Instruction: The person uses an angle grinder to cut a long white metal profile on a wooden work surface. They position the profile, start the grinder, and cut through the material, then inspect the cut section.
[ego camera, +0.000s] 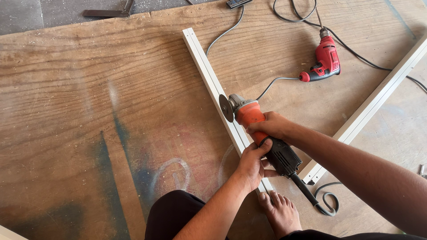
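Observation:
An orange and black angle grinder lies across a long white metal bar on a wooden board. Its grey disc stands at the bar's edge. My right hand grips the orange body from above. My left hand presses on the bar and touches the grinder's black rear part. My bare foot rests on the near end of the bar.
A red electric drill lies at the upper right with its black cable. A second white bar runs diagonally on the right. The plywood board covers the floor. A metal square lies at the top left.

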